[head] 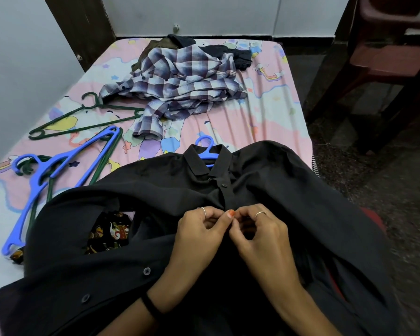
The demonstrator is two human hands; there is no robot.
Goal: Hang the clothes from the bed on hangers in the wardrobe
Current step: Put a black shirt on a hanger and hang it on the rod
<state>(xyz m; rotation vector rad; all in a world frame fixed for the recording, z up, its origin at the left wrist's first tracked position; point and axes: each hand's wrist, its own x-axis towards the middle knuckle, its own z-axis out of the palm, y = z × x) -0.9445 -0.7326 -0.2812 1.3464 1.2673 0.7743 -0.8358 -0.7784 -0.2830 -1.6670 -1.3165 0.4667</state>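
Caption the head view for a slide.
Both hands, left hand and right hand, pinch the placket of a black shirt on a blue hanger.

Black shirt: black button-front collared shirt (264,180), spread face up across the bed's near edge, collar toward the far edge, placket partly buttoned.
Hanger in shirt: blue plastic hanger (207,151), hook poking out of the collar.
Plaid shirt: crumpled purple-and-white plaid shirt (177,86), heaped near the bed's far edge.
Spare hangers: blue plastic hanger (58,170) and thin dark green hangers (83,120), flat along the bed's left edge.
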